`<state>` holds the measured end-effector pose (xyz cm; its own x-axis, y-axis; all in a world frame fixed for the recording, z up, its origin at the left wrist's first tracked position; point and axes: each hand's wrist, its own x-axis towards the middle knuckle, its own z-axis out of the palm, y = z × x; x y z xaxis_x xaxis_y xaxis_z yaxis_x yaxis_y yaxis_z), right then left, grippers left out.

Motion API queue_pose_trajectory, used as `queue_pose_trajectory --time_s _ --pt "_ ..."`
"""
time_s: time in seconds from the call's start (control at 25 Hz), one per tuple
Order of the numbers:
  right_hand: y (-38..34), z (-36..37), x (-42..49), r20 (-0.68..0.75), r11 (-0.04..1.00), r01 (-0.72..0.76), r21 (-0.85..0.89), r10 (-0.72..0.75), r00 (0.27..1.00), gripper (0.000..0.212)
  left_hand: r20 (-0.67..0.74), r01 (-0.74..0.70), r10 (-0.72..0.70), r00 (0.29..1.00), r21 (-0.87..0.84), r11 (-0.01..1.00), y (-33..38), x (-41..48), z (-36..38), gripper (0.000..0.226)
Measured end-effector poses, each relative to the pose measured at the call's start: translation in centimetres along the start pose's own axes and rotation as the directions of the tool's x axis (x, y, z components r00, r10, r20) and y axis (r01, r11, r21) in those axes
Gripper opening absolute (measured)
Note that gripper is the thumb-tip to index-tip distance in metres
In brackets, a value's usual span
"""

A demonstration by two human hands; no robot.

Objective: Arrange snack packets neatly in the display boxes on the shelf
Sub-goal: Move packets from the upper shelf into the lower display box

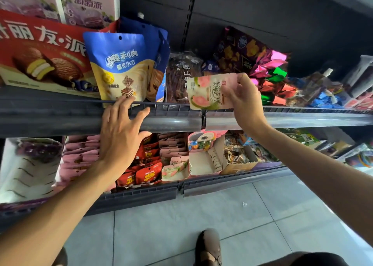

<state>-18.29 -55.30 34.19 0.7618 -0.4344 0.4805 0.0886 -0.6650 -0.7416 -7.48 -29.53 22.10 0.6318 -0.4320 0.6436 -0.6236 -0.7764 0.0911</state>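
We see two shelves, upper and lower. The right hand [241,98] pinches a pink guava packet [210,92] by its right edge, thumb in front and fingers closed behind, and holds it upright in front of the upper shelf rail [173,122], just right of a dark packet [180,79]. The left hand [123,132] is open and holds nothing; its fingers are spread, with the fingertips on the rail below a blue pouch [119,67] and the thumb under the rail's edge. Left of the pouch lies a red pie box [42,55]; to the far right lies a heap of foil-wrapped sweets [270,73].

On the lower shelf, a display box [175,173] holds more pink guava packets standing in a row. Left of it stand red packets [147,174], then a row of plain pink packets [80,154]. Right of the display box stands an empty white box [203,165], touching it. A shoe [209,247] shows on the tiled floor [201,211], near.
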Motion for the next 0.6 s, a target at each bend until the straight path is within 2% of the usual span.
queue_pose_trajectory --time_s 0.04,0.12,0.24,0.32,0.4,0.52,0.6 --pt "0.0 0.1 -1.2 0.122 0.996 0.076 -0.049 -0.07 0.99 0.009 0.007 0.005 -0.005 1.0 -0.004 1.0 0.1 0.0 -0.1 0.068" --pt "1.0 1.0 -3.8 0.345 0.951 0.241 -0.195 -0.164 0.924 0.013 0.009 0.006 -0.006 1.0 -0.005 1.0 0.2 -0.1 -0.1 0.067" --pt "5.9 4.1 -6.7 0.558 0.831 0.363 -0.422 -0.078 0.826 0.011 -0.005 0.004 -0.004 1.0 -0.026 1.0 0.2 -0.1 -0.2 0.066" --pt "10.2 6.9 -7.8 0.612 0.736 0.393 -0.551 0.037 0.79 0.017 -0.003 0.017 -0.017 1.0 -0.019 1.0 0.3 -0.1 -0.2 0.066" --pt "14.0 9.5 -8.6 0.644 0.682 0.436 -0.587 0.067 0.762 0.017 -0.001 0.026 -0.026 1.0 -0.01 1.0 0.3 -0.1 0.0 0.065" --pt "18.6 12.7 -9.3 0.672 0.703 0.46 -0.542 0.033 0.74 0.026 -0.026 0.021 -0.021 0.999 -0.007 1.0 0.2 -0.1 0.1 0.064" --pt "21.0 14.7 -9.5 0.683 0.683 0.463 -0.565 0.073 0.727 0.039 -0.037 0.022 -0.022 0.999 0.001 1.0 0.1 -0.1 0.4 0.064"
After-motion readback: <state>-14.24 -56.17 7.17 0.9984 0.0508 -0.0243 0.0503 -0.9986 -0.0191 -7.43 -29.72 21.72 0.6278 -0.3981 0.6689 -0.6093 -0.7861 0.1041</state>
